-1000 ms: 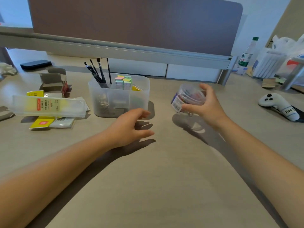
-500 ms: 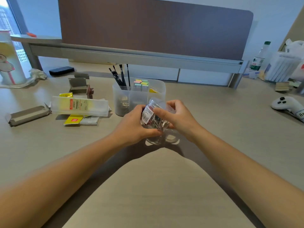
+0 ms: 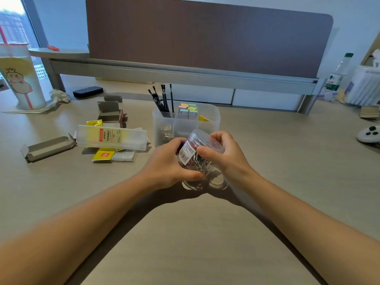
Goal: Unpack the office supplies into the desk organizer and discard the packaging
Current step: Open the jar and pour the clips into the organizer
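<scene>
Both hands are on the clear clip jar (image 3: 198, 153) just above the tabletop (image 3: 277, 161), left hand (image 3: 168, 163) cupping the body steady while the right hand (image 3: 221, 153) has its fingers (image 3: 214, 138) curled round the lid, likely to twist it open before the organizer (image 3: 186, 124) just behind.

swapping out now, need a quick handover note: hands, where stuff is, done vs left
Left hand grips the body of the clear clip jar; right hand grips its lid end. Jar is tilted, held above the desk, in front of the organizer.
Done: pens and sticky tabs stand in the organizer.
Left: open the jar, empty the clips into the organizer, discard it and the empty packaging lying to the left.
</scene>
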Tool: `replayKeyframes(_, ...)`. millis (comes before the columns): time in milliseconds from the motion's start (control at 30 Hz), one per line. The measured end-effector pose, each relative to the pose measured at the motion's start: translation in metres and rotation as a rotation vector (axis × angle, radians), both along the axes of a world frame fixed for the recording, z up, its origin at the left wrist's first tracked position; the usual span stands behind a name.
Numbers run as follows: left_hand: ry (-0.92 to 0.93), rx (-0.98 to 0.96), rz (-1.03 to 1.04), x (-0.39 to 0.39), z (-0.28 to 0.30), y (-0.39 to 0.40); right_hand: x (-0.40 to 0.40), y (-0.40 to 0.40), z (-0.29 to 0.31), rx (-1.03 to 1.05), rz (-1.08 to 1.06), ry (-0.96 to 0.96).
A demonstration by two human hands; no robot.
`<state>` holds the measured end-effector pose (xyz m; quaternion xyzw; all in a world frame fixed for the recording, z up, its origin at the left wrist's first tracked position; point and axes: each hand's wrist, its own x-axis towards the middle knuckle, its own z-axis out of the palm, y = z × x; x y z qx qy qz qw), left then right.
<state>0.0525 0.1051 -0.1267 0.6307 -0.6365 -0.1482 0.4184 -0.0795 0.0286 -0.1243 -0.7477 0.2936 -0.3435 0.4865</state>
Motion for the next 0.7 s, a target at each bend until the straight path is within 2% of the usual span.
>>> replayKeyframes(133, 0.036, 0.012, -0.031, 0.001, -0.002, 0.001, -0.001, 0.002, 0.0, -0.031, 0.038, -0.012)
replayKeyframes(233, 0.13, 0.057, -0.091, 0.0, -0.001, 0.004, -0.005, 0.003, 0.004, -0.047, 0.093, -0.015)
replayKeyframes(467, 0.316, 0.167, -0.181, 0.004, 0.001, 0.003, -0.016, -0.004, 0.019, 0.017, 0.249, 0.115)
replayKeyframes(600, 0.281, 0.181, -0.172, 0.009, -0.001, 0.003, -0.011, -0.005, 0.021, -0.122, 0.137, 0.296)
replayKeyframes(700, 0.25, 0.191, -0.164, 0.009, -0.001, 0.004, -0.007, -0.003, 0.022, -0.195, 0.066, 0.292)
